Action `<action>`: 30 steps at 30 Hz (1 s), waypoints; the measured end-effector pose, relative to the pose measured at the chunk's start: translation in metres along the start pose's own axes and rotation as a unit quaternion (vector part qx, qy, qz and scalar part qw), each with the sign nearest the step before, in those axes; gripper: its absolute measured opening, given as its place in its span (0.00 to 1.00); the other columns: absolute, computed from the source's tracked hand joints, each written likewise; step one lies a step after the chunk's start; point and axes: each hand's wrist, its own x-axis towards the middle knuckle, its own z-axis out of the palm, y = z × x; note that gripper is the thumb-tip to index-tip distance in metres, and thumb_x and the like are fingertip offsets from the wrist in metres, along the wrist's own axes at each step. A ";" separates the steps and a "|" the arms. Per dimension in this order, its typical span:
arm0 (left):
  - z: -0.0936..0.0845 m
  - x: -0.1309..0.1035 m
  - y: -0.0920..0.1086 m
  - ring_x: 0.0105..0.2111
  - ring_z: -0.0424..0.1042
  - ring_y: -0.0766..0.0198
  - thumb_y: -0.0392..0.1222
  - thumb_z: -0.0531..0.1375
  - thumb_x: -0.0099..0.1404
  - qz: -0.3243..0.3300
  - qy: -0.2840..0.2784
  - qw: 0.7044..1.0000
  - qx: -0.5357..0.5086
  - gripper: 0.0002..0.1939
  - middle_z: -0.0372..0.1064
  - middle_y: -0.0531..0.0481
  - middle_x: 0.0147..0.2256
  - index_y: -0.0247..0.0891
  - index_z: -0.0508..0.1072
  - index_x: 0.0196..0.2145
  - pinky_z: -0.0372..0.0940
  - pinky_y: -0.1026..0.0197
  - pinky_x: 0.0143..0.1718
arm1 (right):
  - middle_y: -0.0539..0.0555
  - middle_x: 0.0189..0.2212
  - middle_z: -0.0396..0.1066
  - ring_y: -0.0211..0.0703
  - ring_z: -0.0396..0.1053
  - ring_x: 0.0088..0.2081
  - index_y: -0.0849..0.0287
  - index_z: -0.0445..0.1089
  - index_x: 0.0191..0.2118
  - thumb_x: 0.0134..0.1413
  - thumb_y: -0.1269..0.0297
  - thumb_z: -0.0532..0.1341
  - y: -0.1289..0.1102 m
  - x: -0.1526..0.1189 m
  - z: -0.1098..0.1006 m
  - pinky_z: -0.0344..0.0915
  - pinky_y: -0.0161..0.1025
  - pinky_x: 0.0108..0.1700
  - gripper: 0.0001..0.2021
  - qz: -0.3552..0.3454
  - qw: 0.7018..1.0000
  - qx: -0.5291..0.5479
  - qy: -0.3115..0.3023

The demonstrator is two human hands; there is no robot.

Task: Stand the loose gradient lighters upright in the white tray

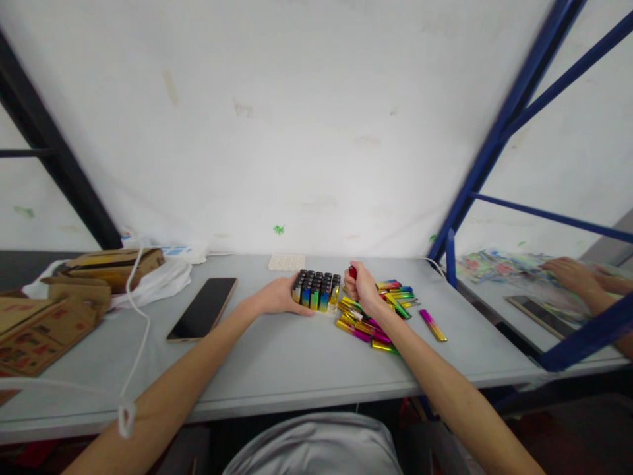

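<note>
A block of upright lighters (315, 291) with black tops and shiny coloured bodies stands on the grey table. My left hand (283, 296) rests against its left side, thumb along the front and fingers behind. Just right of the block, my right hand (362, 285) is closed round a small item with a red end (353, 272); the rest of it is hidden in the fingers. Below and beside my right hand lies a loose pile of metallic lighters (356, 324) in yellow, pink and green. One pink and gold lighter (433, 325) lies apart to the right.
A phone (202, 309) lies left of my left hand. Cardboard boxes (49, 320), white plastic and a hanging white cord (129, 290) are at the left. Behind the block is a pale tray (287, 262). Beyond the blue frame (487, 155), another person's hands (576, 277) touch plastic packaging.
</note>
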 end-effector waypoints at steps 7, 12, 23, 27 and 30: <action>-0.001 0.000 0.000 0.49 0.78 0.44 0.69 0.74 0.44 0.009 0.002 1.000 0.005 0.50 0.80 0.46 0.50 0.42 0.71 0.59 0.71 0.51 0.52 | 0.44 0.12 0.43 0.33 0.37 0.16 0.50 0.49 0.19 0.59 0.41 0.53 0.003 -0.002 0.002 0.35 0.36 0.18 0.25 -0.038 0.998 -0.045 0.011; -0.001 0.000 -0.001 0.50 0.78 0.44 0.69 0.74 0.44 0.008 0.003 1.000 0.005 0.50 0.80 0.47 0.50 0.43 0.70 0.60 0.71 0.51 0.52 | 0.43 0.15 0.45 0.33 0.40 0.16 0.53 0.58 0.22 0.59 0.29 0.53 -0.004 -0.001 -0.002 0.38 0.35 0.19 0.31 -0.051 0.998 -0.041 -0.012; -0.001 -0.001 0.001 0.49 0.79 0.44 0.69 0.74 0.45 0.000 -0.001 1.000 0.014 0.49 0.81 0.47 0.49 0.43 0.71 0.59 0.72 0.51 0.50 | 0.47 0.23 0.67 0.40 0.63 0.23 0.54 0.69 0.35 0.59 0.35 0.64 -0.027 -0.025 -0.002 0.61 0.37 0.28 0.24 -0.180 0.965 -0.174 -0.077; -0.002 -0.002 0.002 0.49 0.79 0.43 0.69 0.74 0.45 0.003 -0.003 1.000 0.010 0.48 0.81 0.47 0.48 0.42 0.71 0.59 0.72 0.51 0.50 | 0.50 0.27 0.69 0.42 0.65 0.30 0.55 0.72 0.32 0.58 0.39 0.66 -0.027 -0.024 -0.004 0.63 0.39 0.35 0.22 -0.276 0.920 -0.279 -0.017; -0.002 -0.003 0.004 0.48 0.79 0.44 0.68 0.74 0.45 0.001 -0.004 1.000 0.010 0.47 0.81 0.47 0.48 0.42 0.72 0.57 0.72 0.52 0.48 | 0.47 0.22 0.64 0.40 0.60 0.26 0.55 0.73 0.34 0.62 0.44 0.66 -0.021 -0.021 -0.008 0.58 0.38 0.33 0.18 -0.300 0.883 -0.361 -0.009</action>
